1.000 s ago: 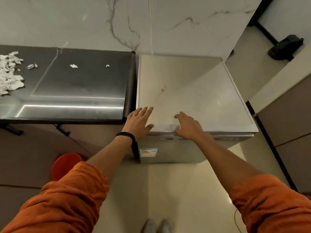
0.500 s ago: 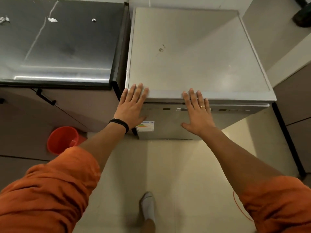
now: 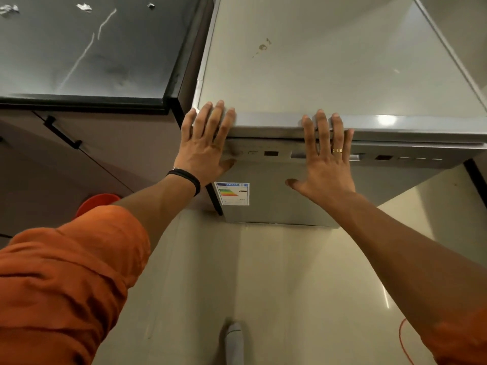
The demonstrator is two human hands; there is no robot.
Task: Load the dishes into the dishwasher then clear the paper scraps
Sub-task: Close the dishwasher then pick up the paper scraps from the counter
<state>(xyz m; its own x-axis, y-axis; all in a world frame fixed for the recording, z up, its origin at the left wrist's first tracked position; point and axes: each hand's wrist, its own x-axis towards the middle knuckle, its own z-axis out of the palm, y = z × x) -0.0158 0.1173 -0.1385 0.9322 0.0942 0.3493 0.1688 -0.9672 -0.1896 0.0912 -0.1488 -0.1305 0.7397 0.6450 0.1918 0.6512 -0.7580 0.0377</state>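
A silver dishwasher (image 3: 329,67) stands below me with its door shut; an energy label (image 3: 232,193) is stuck on the door front. My left hand (image 3: 205,146) lies flat against the front left corner, fingers spread over the top edge. My right hand (image 3: 325,156), wearing a ring, is pressed flat on the control strip and door, fingers reaching the top edge. Neither hand holds anything. A few white paper scraps (image 3: 83,7) lie at the far edge of the dark countertop (image 3: 87,54) to the left. No dishes are in view.
A cabinet front with a black handle (image 3: 62,133) runs below the countertop. An orange bucket (image 3: 98,202) stands on the floor at the left, partly hidden by my arm. My socked foot (image 3: 234,341) is on the glossy tiled floor. A thin orange cord (image 3: 403,338) lies at the right.
My view has tipped down and closer to the dishwasher. Both hands slid from its top surface to the front edge and door, fingers now spread flat.
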